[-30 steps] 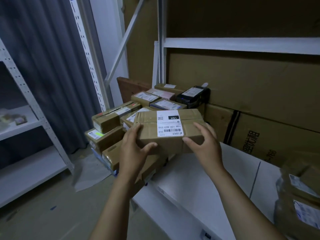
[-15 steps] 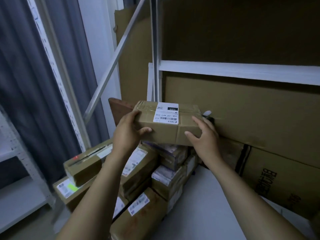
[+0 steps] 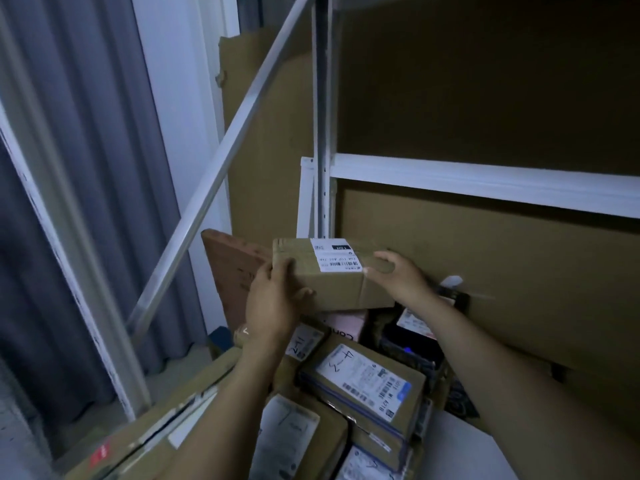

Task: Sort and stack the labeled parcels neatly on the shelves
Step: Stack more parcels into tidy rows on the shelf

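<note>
Grey curtain (image 3: pixel 86 168) fills the left side, and a slanted metal brace (image 3: pixel 221 161) crosses in front of it toward the upright post (image 3: pixel 323 133). Just right of the brace, the left hand (image 3: pixel 273 303) grasps the left end of the cardboard parcel (image 3: pixel 332 289), with the thumb on the near face and the fingers round the end. The parcel is in the air, almost level, with its white label (image 3: pixel 334 259) on top. It is above the pile of labelled parcels (image 3: pixel 363 379) and near the foot of the post. The right hand (image 3: pixel 401 278) grasps the right end, fingers over the top.

Compared with one second ago, the parcel has gone up and further back. Then it was low, close over the pile; now it is clearly above it. I judge that the pick is finished and the carry to its place is under way.

The white shelf beam (image 3: pixel 485 181) is above the parcel and a cardboard sheet (image 3: pixel 502 271) closes the back, so the open room is mostly upward and to the right. The brace and post are near, and the parcel's left corner could strike them.
</note>
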